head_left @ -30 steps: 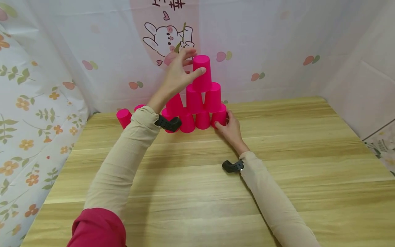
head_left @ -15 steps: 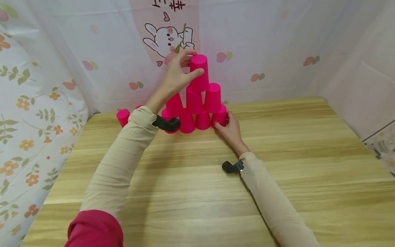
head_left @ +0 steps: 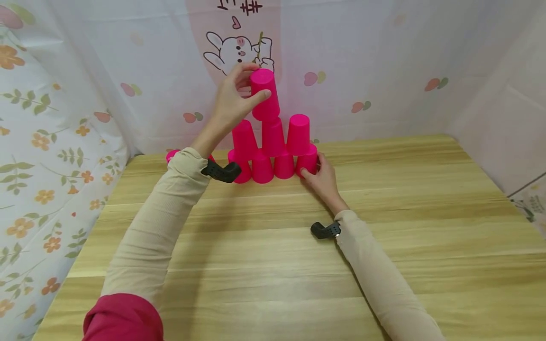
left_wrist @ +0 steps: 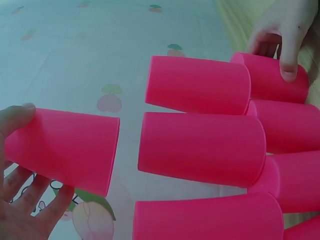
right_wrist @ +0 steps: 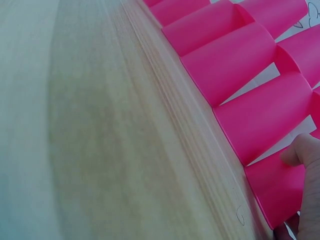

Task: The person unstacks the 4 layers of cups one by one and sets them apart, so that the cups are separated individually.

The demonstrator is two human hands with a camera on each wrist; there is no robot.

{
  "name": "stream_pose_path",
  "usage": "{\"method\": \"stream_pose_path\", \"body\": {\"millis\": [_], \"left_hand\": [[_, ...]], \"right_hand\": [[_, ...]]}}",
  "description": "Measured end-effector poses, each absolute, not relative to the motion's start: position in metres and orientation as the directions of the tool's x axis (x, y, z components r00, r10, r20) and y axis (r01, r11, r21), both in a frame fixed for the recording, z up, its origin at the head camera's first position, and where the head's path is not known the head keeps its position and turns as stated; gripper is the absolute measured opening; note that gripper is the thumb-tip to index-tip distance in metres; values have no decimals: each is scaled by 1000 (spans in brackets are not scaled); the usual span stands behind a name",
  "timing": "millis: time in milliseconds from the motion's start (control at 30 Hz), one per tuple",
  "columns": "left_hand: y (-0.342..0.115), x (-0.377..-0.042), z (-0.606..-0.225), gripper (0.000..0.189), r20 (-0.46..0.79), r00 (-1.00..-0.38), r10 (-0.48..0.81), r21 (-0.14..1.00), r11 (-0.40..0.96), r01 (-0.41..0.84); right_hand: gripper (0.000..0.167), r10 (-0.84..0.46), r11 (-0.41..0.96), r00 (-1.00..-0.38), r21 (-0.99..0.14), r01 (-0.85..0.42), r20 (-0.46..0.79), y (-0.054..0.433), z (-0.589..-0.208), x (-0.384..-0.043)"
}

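My left hand (head_left: 230, 100) grips an upside-down pink cup (head_left: 266, 108) between thumb and fingers, above the stack. In the left wrist view a gap shows between this held cup (left_wrist: 70, 150) and the cups under it. Three inverted pink cups make the upper row, among them a middle cup (head_left: 273, 138) and a right cup (head_left: 298, 135). They stand on a lower row of several more. Around the lower row's right end cup (head_left: 306, 160) my right hand (head_left: 326, 179) holds on, its thumb (right_wrist: 300, 150) across the front in the right wrist view.
Left of the stack, another pink cup (head_left: 172, 155) is mostly hidden behind my left forearm. A patterned white cloth (head_left: 375, 61) hangs directly behind the wooden table (head_left: 273, 265). Both wrists wear black bands, such as the right one (head_left: 325, 230).
With the cup in its grip, my left hand has moved left and slightly up, away from the upper row. My right hand stays on the end cup. The head view has shifted slightly.
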State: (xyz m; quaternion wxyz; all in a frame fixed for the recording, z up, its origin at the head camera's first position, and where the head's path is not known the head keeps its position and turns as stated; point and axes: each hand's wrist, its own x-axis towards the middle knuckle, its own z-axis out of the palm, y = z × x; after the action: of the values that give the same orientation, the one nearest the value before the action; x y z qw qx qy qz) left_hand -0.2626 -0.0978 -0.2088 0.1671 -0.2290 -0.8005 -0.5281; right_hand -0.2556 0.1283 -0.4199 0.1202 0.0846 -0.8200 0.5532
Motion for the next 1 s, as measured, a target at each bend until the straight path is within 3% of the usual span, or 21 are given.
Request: {"method": "stream_pose_path", "body": {"millis": [167, 500, 833, 1000], "left_hand": [[-103, -244, -200, 53, 533, -830, 163, 764, 329, 555], [-143, -250, -216, 58, 563, -823, 77, 756, 355, 551], [-167, -203, -201, 47, 564, -825, 37, 746, 405, 528], [-198, -202, -216, 48, 550, -835, 23, 739, 451, 500]], "right_hand": [[54, -13, 365, -952, -885, -289, 305, 129, -420, -257], [55, -16, 370, -952, -883, -289, 305, 127, -423, -257], [54, -7, 381, -954, -881, -281, 301, 127, -425, -258], [55, 6, 369, -955, -888, -274, 298, 128, -424, -258]]}}
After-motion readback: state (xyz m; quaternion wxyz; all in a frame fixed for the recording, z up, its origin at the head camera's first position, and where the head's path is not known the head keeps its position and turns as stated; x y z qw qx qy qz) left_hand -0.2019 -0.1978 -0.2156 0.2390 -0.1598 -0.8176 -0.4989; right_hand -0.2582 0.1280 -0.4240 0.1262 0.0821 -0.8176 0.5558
